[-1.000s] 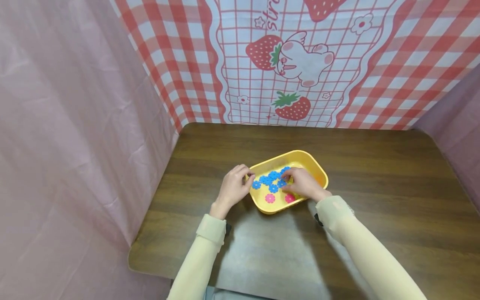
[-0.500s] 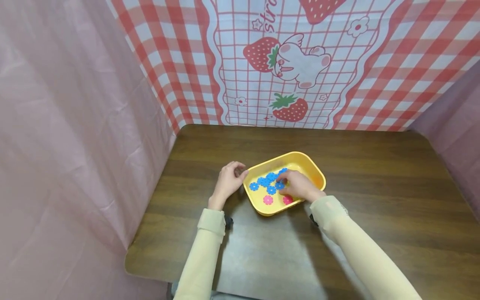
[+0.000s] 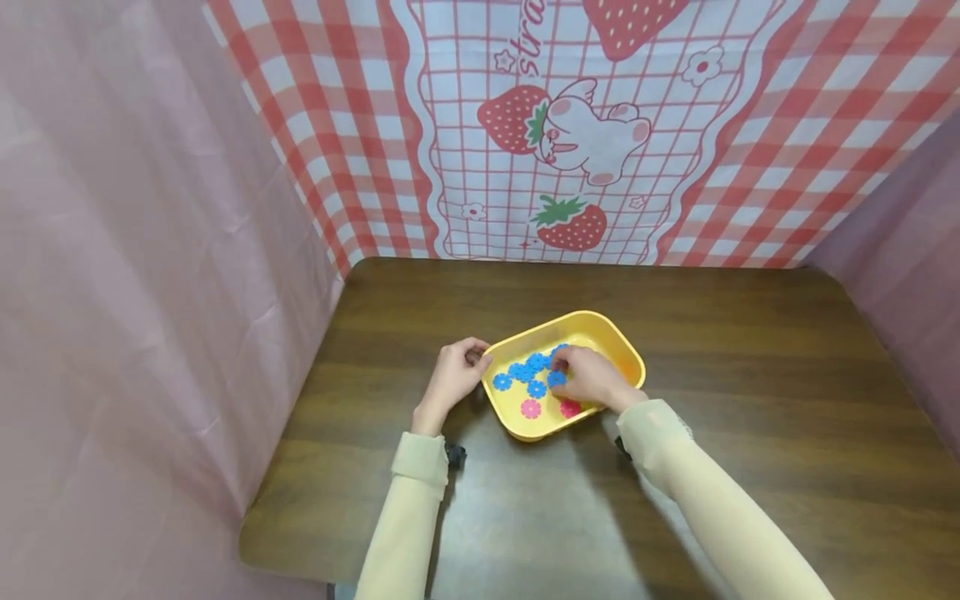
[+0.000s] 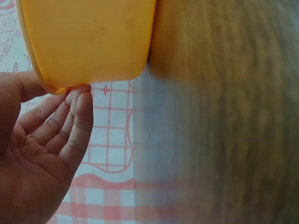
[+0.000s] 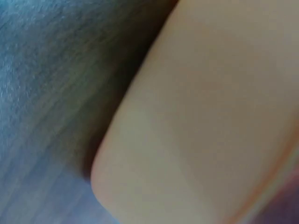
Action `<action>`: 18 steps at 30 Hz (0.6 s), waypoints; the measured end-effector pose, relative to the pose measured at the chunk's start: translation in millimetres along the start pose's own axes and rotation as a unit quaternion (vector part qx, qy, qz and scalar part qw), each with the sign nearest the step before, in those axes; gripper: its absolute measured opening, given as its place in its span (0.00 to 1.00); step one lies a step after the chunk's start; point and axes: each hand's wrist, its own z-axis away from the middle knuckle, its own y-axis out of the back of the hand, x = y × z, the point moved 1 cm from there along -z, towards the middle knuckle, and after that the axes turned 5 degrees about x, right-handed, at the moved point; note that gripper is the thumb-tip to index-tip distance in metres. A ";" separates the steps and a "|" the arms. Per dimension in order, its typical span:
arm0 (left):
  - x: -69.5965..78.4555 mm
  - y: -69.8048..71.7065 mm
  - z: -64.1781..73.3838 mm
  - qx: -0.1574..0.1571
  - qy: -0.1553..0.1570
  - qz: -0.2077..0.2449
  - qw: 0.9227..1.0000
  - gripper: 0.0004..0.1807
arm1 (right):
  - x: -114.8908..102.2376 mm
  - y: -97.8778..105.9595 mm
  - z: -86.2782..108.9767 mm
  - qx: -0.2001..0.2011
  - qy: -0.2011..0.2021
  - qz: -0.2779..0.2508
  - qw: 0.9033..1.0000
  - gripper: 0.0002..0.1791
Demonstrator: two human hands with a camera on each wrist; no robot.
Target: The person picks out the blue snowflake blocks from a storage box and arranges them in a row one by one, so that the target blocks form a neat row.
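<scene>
A yellow plastic tub stands slanted on the table, holding several blue flower-shaped discs and a few pink flower-shaped discs. My left hand grips the tub's left rim; in the left wrist view its thumb lies over the rim and the fingertips touch the outer wall. My right hand reaches inside, thumb and index finger curled around a blue disc; I cannot tell whether they pinch it. The right wrist view is filled mostly by the tub's outer wall.
The brown wooden table extends around the tub. Behind it hangs a red-and-white checked cloth with strawberry prints. Pinkish curtains close off both sides. A dark device sits at the left wrist.
The head view has shifted, putting the table slightly lower and further left. My left hand has settled from over the tub's left end onto its rim. The right hand stays among the blue discs.
</scene>
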 end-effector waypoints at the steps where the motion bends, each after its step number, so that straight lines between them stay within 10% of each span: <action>1: -0.5 0.0 0.9 0.000 0.002 0.002 1.000 0.10 | -0.7 1.4 1.6 0.007 0.000 -0.006 1.000 0.16; 18: -8.0 10.9 4.6 0.027 -0.024 0.001 0.999 0.08 | -1.8 63.2 43.4 0.125 0.017 -0.048 0.991 0.20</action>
